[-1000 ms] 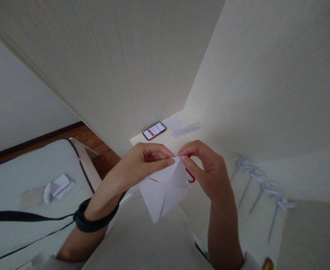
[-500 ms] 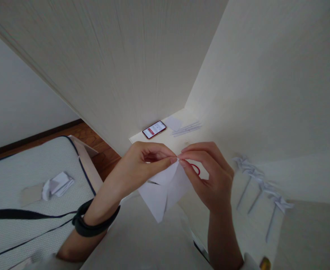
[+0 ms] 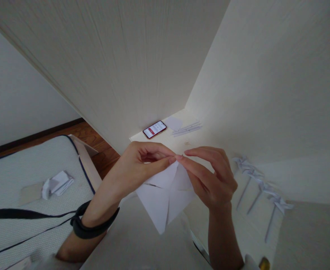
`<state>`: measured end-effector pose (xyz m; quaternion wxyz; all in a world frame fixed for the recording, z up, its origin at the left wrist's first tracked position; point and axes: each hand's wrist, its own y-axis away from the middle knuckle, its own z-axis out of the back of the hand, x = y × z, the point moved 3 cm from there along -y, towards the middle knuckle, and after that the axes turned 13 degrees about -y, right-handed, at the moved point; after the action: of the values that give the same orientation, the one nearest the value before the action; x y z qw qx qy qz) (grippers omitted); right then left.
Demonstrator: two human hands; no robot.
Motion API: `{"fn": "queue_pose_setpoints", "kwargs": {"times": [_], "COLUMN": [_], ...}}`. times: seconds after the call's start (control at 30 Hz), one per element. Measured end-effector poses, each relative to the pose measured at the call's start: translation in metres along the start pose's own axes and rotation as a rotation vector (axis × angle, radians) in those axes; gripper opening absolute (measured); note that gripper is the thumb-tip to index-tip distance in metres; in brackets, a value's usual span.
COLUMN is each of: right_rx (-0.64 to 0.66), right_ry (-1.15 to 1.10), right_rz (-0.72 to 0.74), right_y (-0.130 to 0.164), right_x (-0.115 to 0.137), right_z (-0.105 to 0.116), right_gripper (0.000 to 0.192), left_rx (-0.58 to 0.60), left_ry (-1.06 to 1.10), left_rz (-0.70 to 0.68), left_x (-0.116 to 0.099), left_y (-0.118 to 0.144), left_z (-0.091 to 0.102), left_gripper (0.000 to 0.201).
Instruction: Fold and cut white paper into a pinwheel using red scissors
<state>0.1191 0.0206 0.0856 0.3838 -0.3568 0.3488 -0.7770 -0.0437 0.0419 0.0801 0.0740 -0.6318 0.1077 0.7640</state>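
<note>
A square of white paper, cut with slits running in from its corners, hangs in front of me with one corner pointing down. My left hand is closed, pinching the paper's top corner between thumb and fingers. At that same corner, a fingertip of my right hand presses against the paper beside the left fingertips. Another right finger is lifted off, and the right thumb is partly hidden by the paper's right edge. A black band circles my left wrist.
On the white tabletop, a phone lies near thin white sticks and a paper piece. Several paper pinwheels on sticks lie at right. Folded white paper rests on the mattress at left.
My right hand has shifted slightly, one finger lifting away from the corner. The paper's lower corner has dropped a little toward me. A red loop seen behind the right hand is now hidden.
</note>
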Motion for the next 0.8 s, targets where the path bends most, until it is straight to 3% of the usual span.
{"fn": "queue_pose_setpoints", "kwargs": {"times": [0.4, 0.57, 0.67, 0.8], "right_rx": [-0.033, -0.038, -0.028, -0.002], "right_ry": [-0.030, -0.232, -0.306, -0.331], "right_rz": [0.034, -0.165, -0.291, -0.356], "right_y": [0.0011, 0.0035, 0.0023, -0.0010], "right_x": [0.0009, -0.0032, -0.0046, -0.0039], "right_z": [-0.0007, 0.0048, 0.0057, 0.0035], "right_gripper": [0.024, 0.031, 0.020, 0.008], "left_rx": [-0.015, 0.029, 0.065, 0.032], "left_ry": [0.003, -0.029, -0.087, -0.241], "left_rz": [-0.017, 0.005, -0.016, -0.081], "left_x": [-0.0023, -0.0014, -0.0003, -0.0025], "left_y": [0.0017, 0.0014, 0.0022, 0.0045], "left_z": [0.0023, -0.0001, -0.0008, -0.0002], "left_gripper": [0.007, 0.007, 0.007, 0.010]}}
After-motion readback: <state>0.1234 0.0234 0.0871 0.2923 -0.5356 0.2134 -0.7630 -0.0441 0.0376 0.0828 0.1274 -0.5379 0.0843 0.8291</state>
